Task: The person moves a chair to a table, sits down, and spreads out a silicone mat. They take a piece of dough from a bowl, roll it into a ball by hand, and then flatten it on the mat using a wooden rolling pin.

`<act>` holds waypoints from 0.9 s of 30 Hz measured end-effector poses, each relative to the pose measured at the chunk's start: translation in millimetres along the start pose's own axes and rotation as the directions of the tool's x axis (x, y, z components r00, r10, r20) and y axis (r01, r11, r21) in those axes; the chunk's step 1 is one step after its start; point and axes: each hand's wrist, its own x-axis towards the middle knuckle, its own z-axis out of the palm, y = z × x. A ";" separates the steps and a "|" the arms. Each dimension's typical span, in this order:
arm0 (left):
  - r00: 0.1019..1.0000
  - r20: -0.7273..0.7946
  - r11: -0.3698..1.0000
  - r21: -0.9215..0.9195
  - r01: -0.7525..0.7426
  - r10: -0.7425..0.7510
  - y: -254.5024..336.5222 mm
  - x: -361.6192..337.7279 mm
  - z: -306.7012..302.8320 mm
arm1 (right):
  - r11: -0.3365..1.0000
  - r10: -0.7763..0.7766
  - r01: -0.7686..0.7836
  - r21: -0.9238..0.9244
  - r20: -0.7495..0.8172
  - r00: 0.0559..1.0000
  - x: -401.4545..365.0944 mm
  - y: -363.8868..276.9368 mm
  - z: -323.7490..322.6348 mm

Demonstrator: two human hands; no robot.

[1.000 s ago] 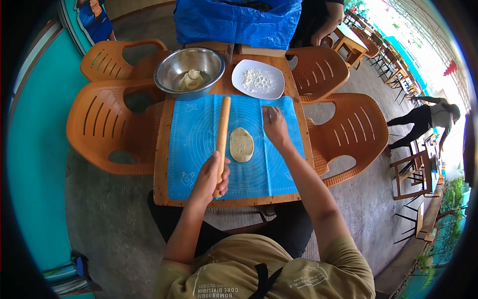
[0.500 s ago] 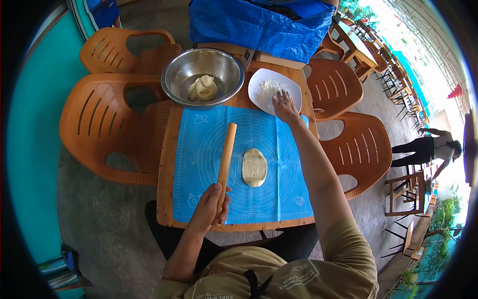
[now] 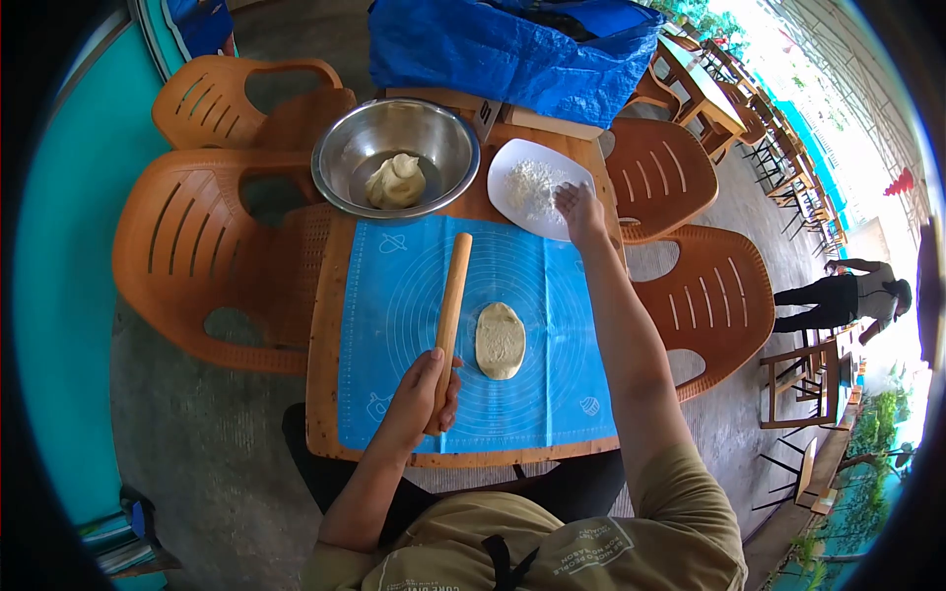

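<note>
My left hand [image 3: 424,399] is wrapped round the lower part of a wooden rolling pin [image 3: 454,295], which points up and away over the left half of a blue baking mat [image 3: 389,325]. Just right of the pin, a flattened oval piece of dough [image 3: 501,341] lies on the mat. At the right side of a white plate [image 3: 512,202], my right hand [image 3: 581,210] has its fingers curled in at the edge of the white flour [image 3: 534,184]. Any flour within those fingers is too small to see clearly.
A steel bowl [image 3: 335,182] with a lump of dough [image 3: 396,181] stands at the table's back left. Behind it are a cardboard box [image 3: 485,113] and a blue tarp bag [image 3: 473,59]. Orange chairs [image 3: 197,236] flank the wooden table [image 3: 323,394]. A person [image 3: 847,294] stands far right.
My right hand has gone from spread flat over the flour to curled fingers, shifting slightly toward the plate's right edge. The rolling pin remains in my left hand. The view has shifted slightly.
</note>
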 end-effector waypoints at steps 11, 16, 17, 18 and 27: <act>0.997 0.008 0.996 -0.035 -0.079 0.080 -8.6 69.1 39.2 | 0.511 0.045 -0.301 0.805 0.324 0.945 -111.7 -34.2 -4.3; 0.996 0.015 0.993 -0.085 -0.084 0.085 -23.8 85.8 54.8 | 0.720 0.031 -0.228 0.655 0.299 0.954 -204.0 -39.5 26.4; 0.997 0.018 0.990 -0.117 -0.078 0.081 -26.8 87.6 57.0 | 0.744 0.039 -0.200 0.638 0.257 0.966 -223.3 -43.1 32.9; 0.996 0.045 0.991 -0.105 -0.078 0.083 -29.2 88.1 60.2 | 0.766 0.045 -0.171 0.619 0.213 0.976 -240.8 -47.2 38.2; 0.999 0.017 0.992 -0.122 -0.031 0.034 -58.0 72.3 75.0 | 0.840 0.129 -0.172 0.515 0.119 0.984 -288.8 -38.2 35.6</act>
